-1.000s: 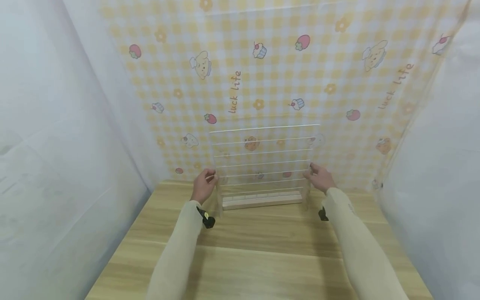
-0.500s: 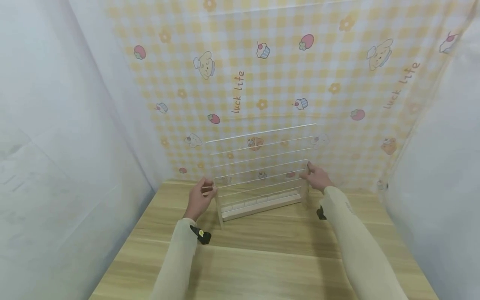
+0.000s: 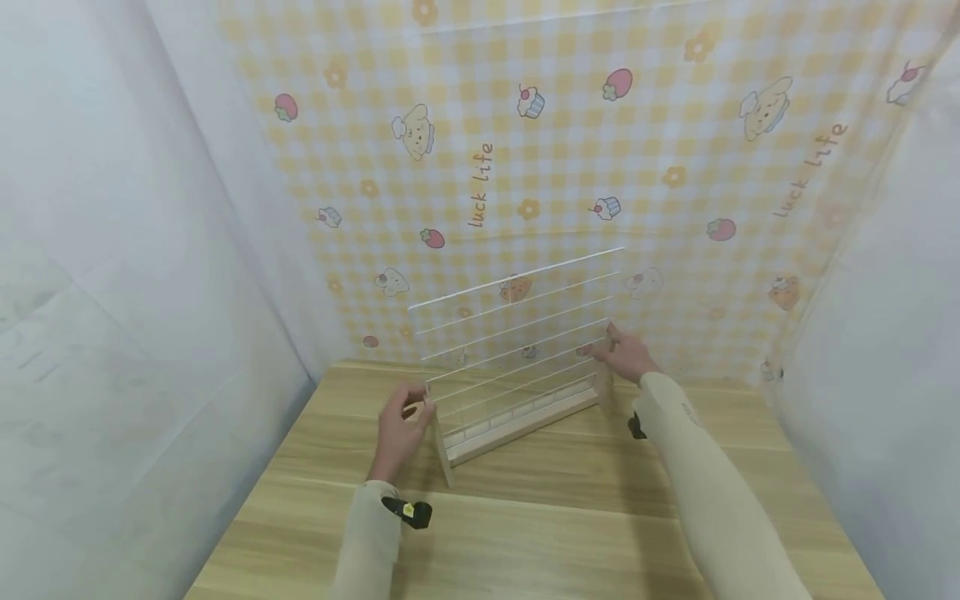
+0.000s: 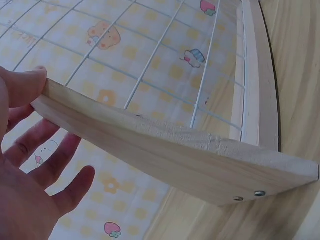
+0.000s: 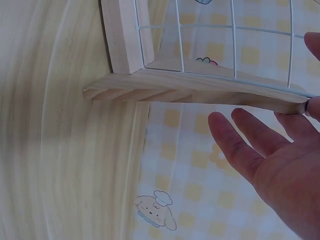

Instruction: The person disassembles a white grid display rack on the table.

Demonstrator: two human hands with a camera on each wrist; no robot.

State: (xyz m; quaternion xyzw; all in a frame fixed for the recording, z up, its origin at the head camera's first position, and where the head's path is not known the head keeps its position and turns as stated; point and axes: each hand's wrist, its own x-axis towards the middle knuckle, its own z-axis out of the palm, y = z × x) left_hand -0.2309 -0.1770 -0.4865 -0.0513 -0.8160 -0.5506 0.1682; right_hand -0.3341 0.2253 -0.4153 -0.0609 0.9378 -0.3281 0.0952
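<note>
A rack with a white wire grid [image 3: 517,321] and a pale wooden base bar [image 3: 521,431] stands upright on the table, its left end nearer me than its right. My left hand [image 3: 401,427] pinches the top end of the left wooden side piece [image 4: 175,145] between thumb and fingers. In the left wrist view, the other fingers spread loosely below that piece, where two screws [image 4: 259,193] show. At the opposite end, my right hand [image 3: 628,354] pinches the tip of the right side piece [image 5: 200,92]. Its remaining fingers extend beneath the wood, and the thumb is partly out of the right wrist view.
The wood-grain table [image 3: 555,546] reaches from the front to a yellow checked cloth [image 3: 555,167] behind the rack. White sheets hang at the left [image 3: 112,292] and right [image 3: 892,333]. A black wrist strap [image 3: 408,510] circles the left sleeve.
The rack's left end has swung toward me with my left hand, so the rack now stands at a slant. My right hand has shifted slightly left, keeping its hold on the right end.
</note>
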